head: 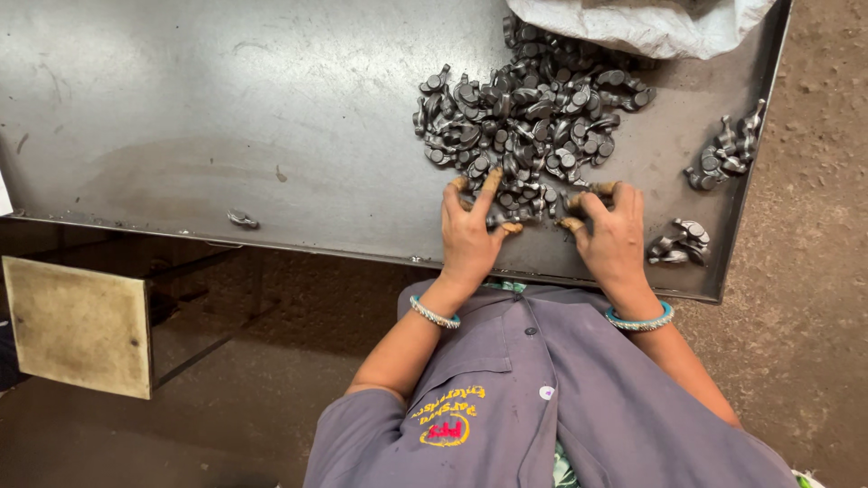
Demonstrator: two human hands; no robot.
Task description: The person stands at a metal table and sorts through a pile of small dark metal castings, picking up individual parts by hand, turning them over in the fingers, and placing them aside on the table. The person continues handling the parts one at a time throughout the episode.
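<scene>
A heap of small dark metal parts (529,104) lies on a grey steel table (226,108). My left hand (472,233) rests at the near edge of the heap, fingers spread over several parts. My right hand (613,237) sits beside it, fingers bent and touching parts at the heap's near right edge. Whether either hand grips a part is hidden by the fingers. Both wrists wear teal bangles.
Two smaller groups of the same parts lie at the right edge (728,149) and near right corner (680,244). A single part (242,218) sits alone near the front edge. A white sack (646,23) lies at the far edge. A tan board (80,325) stands below left.
</scene>
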